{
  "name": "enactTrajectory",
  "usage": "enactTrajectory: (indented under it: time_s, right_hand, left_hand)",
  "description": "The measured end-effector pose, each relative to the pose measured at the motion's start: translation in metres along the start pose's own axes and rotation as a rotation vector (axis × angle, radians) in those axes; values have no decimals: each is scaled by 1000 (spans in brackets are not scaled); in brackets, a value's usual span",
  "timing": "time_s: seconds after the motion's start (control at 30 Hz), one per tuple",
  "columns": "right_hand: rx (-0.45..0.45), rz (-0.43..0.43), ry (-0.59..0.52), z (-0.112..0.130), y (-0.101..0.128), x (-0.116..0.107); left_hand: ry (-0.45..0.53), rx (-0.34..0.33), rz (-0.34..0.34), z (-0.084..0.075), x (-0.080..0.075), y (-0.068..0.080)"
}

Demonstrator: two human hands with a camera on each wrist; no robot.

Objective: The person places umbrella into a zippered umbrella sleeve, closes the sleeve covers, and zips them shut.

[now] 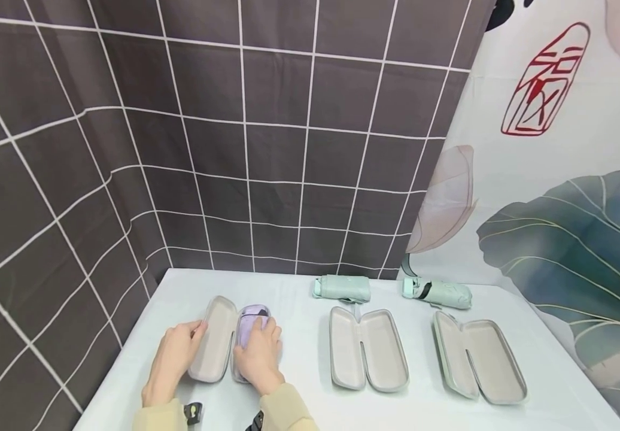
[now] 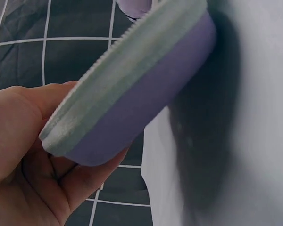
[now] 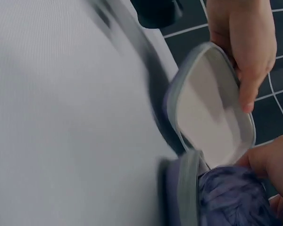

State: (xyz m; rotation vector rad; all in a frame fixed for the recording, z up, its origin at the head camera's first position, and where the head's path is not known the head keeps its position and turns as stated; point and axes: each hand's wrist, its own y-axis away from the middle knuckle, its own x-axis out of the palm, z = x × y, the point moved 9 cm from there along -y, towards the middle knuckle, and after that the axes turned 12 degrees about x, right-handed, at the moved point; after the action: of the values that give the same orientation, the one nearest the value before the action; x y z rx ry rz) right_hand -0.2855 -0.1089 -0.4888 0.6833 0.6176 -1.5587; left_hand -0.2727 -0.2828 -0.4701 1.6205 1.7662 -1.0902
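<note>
A case with a pale inside [image 1: 215,344] lies spread open at the left; its outside is purple with a grey-green zipper edge. My left hand [image 1: 172,356] pinches the outer edge of its left half, which stands tilted up from the table in the left wrist view. A folded purple umbrella [image 3: 236,197] lies in the case's right half. Over that umbrella, my right hand [image 1: 260,356] grips it with thumb and fingers at its sides, hiding its lower part in the head view.
Two more opened cases, a middle one [image 1: 382,353] and a right one [image 1: 493,362], lie on the white table [image 1: 299,401]. Behind them are two folded pale-green umbrellas, one in the middle [image 1: 342,288] and one at right [image 1: 441,293]. A dark gridded curtain [image 1: 277,149] hangs behind.
</note>
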Motion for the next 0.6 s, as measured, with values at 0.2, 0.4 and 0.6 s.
enactTrajectory:
  time_s: [0.2, 0.4, 0.6]
  right_hand:
    - [2, -9, 21, 5, -1, 10]
    - [18, -14, 13, 5, -1, 15]
    - [19, 12, 14, 5, 3, 22]
  left_hand:
    - [15, -4, 9, -2, 1, -1]
    - [24, 1, 5, -3, 1, -2]
    - [35, 8, 4, -3, 1, -2]
